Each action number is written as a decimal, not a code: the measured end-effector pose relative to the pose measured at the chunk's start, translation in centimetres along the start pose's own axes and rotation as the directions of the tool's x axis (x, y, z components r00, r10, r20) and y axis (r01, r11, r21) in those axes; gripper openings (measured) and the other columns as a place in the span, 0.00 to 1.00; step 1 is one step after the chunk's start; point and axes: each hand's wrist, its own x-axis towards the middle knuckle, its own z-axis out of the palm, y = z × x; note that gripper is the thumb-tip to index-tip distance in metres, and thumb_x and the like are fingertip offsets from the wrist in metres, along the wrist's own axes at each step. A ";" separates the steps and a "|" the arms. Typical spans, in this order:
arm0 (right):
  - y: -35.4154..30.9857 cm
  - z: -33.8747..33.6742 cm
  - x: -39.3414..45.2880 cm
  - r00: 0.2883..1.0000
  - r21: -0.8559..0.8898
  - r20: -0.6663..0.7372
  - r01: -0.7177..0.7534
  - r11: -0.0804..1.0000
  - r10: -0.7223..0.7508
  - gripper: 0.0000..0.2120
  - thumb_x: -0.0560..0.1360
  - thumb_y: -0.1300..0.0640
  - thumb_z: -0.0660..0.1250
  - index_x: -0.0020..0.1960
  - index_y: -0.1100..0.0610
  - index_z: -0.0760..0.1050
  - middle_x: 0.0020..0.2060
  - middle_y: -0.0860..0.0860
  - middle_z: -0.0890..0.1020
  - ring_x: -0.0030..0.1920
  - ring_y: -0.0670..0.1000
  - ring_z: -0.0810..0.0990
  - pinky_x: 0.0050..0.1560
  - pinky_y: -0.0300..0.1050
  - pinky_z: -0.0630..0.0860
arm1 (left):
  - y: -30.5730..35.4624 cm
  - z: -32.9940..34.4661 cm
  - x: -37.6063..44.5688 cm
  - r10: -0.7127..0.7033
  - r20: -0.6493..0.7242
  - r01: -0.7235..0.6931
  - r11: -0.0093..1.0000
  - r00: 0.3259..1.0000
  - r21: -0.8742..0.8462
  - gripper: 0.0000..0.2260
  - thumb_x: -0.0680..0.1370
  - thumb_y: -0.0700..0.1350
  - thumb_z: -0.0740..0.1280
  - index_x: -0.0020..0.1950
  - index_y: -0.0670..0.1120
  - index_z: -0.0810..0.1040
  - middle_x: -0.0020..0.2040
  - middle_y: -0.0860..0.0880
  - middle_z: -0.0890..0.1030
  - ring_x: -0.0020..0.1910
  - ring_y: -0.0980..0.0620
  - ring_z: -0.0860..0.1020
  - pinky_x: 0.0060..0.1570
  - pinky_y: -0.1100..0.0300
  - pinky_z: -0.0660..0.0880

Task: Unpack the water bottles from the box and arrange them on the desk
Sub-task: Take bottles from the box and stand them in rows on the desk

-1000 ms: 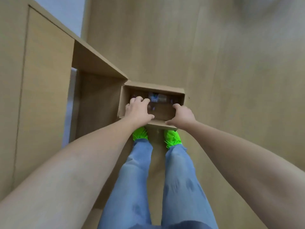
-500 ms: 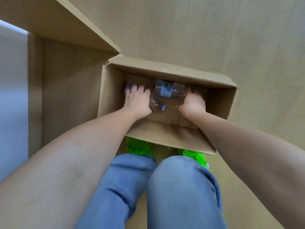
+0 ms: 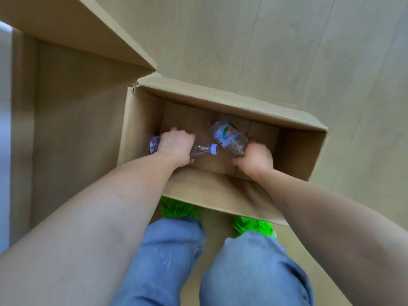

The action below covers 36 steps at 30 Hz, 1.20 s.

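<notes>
View from the head camera, looking down into an open cardboard box [image 3: 220,191] standing on the wooden floor [image 3: 287,51]. The left hand [image 3: 174,146] grips one water bottle [image 3: 202,149] lying sideways, its purple cap toward the box centre. The right hand [image 3: 254,159] grips a second, labelled water bottle [image 3: 228,136] by one end, tilted away from the person. Both bottles are inside the box. Blue jeans [image 3: 176,261] and green shoes [image 3: 176,209] appear below, a wooden table [image 3: 77,36] at upper left.

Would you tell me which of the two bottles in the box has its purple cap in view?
The bottle in the left hand: its bottle shows a purple cap pointing right, while the labelled bottle held by the right hand shows none.
</notes>
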 end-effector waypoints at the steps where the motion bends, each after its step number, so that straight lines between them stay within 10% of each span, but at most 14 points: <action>1: 0.0 -0.9 -1.1 1.000 0.002 -0.018 -0.002 1.000 0.002 0.22 0.62 0.47 0.74 0.52 0.56 0.78 0.45 0.55 0.83 0.46 0.59 0.83 0.40 0.42 0.74 | 0.1 -0.4 -1.1 -0.013 -0.015 0.013 0.999 1.000 -0.040 0.20 0.67 0.48 0.72 0.57 0.49 0.73 0.49 0.45 0.80 0.51 0.41 0.76 0.37 0.54 0.70; 8: 0.0 -10.4 -11.8 0.998 -0.056 -0.045 0.049 0.997 -0.052 0.12 0.65 0.53 0.71 0.39 0.55 0.69 0.37 0.54 0.77 0.39 0.60 0.77 0.34 0.43 0.67 | 1.9 -9.2 -11.7 -0.172 -0.014 0.152 0.902 0.985 -0.403 0.24 0.59 0.50 0.74 0.49 0.51 0.66 0.38 0.50 0.74 0.39 0.43 0.75 0.35 0.57 0.68; 22: -10.4 -44.7 -38.0 0.875 -0.313 -0.103 0.423 0.850 -0.473 0.14 0.61 0.51 0.77 0.41 0.57 0.78 0.36 0.54 0.81 0.41 0.58 0.80 0.34 0.41 0.72 | 2.4 -41.5 -41.4 -0.379 -0.187 0.123 0.658 0.906 -0.743 0.29 0.53 0.54 0.79 0.50 0.55 0.72 0.46 0.53 0.79 0.46 0.48 0.79 0.44 0.54 0.79; 32: -22.3 -55.8 -57.8 0.645 -0.484 -0.211 0.585 0.651 -0.735 0.25 0.51 0.43 0.81 0.45 0.52 0.83 0.37 0.49 0.81 0.38 0.51 0.81 0.37 0.41 0.80 | -4.3 -51.5 -63.5 -0.605 -0.438 0.017 0.598 0.665 -0.801 0.26 0.49 0.58 0.76 0.44 0.55 0.75 0.39 0.56 0.80 0.39 0.54 0.80 0.37 0.58 0.78; 36: -26.6 -54.5 -64.6 0.573 -0.461 -0.196 0.662 0.591 -0.795 0.21 0.49 0.44 0.81 0.35 0.53 0.79 0.33 0.47 0.80 0.33 0.48 0.79 0.29 0.38 0.75 | -7.8 -49.4 -71.6 -0.685 -0.448 0.049 0.575 0.575 -0.816 0.36 0.52 0.58 0.76 0.56 0.58 0.66 0.42 0.53 0.78 0.41 0.50 0.77 0.35 0.58 0.72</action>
